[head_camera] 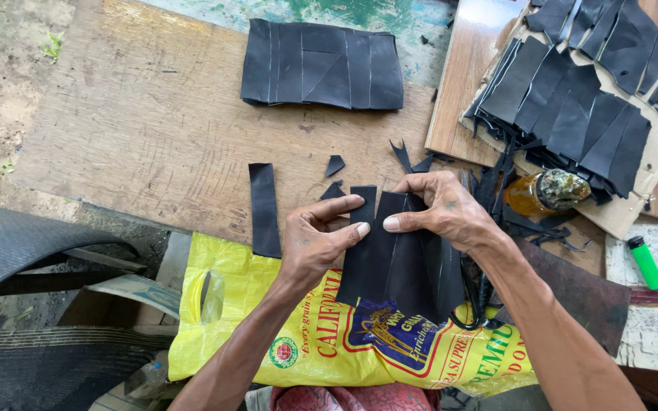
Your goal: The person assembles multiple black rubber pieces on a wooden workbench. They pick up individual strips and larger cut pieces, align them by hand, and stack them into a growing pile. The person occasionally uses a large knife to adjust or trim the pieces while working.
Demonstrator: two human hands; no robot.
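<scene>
In the head view, the left hand (315, 242) and the right hand (442, 209) met at the centre of the frame over a fan of black rubber strips (397, 262). The left hand was partly closed, its thumb and forefinger pinching the fan's upper left edge. The right hand was curled over the top, its thumb pressed flat on the strips and its fingers wrapped behind them. The fan lay on a yellow printed sack (268, 327) that draped over the near edge of the wooden board (138, 129).

At nine o'clock from the hands, a single loose strip (265, 209) lay half on the board and half on the sack. At twelve o'clock sat a flat joined sheet of black pieces (321, 65). Between it and the hands lay small black offcuts (334, 164). At two o'clock, a heap of cut black panels (573, 99) rested on cardboard. At three o'clock stood an amber bottle with a crusted top (546, 192), and further out a green lighter (645, 261).

The risk, as I judged it, lay in the overlaps. The strips were held only by finger pressure, so a slackened pinch could let them slide out of line. The sack under them looked slick and could shift. The bottle stood close to the right wrist, and a careless elbow might tip it onto the work.
</scene>
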